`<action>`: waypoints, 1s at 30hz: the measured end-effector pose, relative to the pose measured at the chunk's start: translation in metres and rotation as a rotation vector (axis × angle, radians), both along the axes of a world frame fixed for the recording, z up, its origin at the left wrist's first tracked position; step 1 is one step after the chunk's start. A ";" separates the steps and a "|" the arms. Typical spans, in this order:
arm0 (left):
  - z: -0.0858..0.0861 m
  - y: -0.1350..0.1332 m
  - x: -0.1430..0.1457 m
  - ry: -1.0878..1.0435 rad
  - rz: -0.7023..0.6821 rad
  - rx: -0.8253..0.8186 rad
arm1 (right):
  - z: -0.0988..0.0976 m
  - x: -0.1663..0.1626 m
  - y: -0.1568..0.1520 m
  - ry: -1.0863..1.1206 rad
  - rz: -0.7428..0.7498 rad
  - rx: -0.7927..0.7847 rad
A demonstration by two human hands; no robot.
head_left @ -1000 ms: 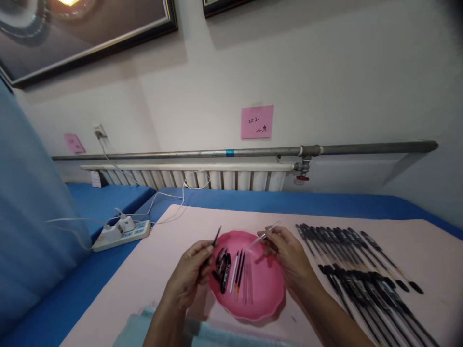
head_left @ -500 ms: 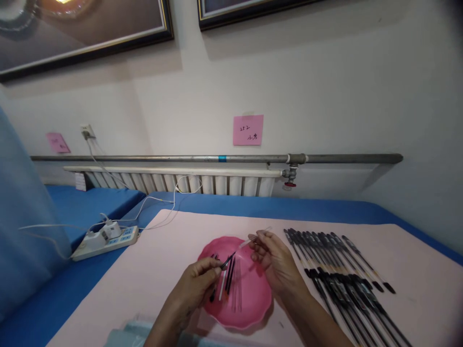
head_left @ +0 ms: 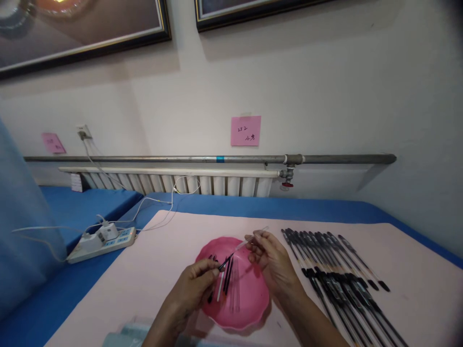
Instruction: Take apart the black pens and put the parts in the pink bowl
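Black refill (head_left: 227,261) pinched in our left hand (head_left: 195,285) over the pink dish (head_left: 253,312), clear tube (head_left: 249,240) gripped by our right hand (head_left: 273,261) just beyond, their tips nearly meeting, pink wall note (head_left: 246,130) reading 252.

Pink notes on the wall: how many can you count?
2. One pink note hangs above the pipe, mid-wall; the other sits far left, beside the wall socket. None looks hidden.

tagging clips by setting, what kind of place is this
Probably a makeshift pen-assembly bench in an ordinary room, not a factory: rows of black pens on a pink mat, a pink dish of pen parts, and a radiator under framed pictures on the wall.
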State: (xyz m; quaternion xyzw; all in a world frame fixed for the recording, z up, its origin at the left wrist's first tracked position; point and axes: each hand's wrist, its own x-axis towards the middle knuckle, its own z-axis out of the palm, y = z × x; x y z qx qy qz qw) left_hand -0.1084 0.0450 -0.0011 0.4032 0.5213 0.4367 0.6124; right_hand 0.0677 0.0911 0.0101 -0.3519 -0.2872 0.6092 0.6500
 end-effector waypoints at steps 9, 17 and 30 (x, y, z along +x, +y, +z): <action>0.000 0.000 0.000 0.009 0.005 0.001 | -0.002 -0.004 -0.003 -0.100 0.049 0.053; 0.005 -0.003 0.001 -0.123 0.022 0.007 | -0.005 -0.018 -0.014 -0.192 0.122 0.031; 0.030 -0.001 0.005 -0.583 0.472 -0.111 | -0.022 -0.059 -0.039 -0.105 0.293 -0.165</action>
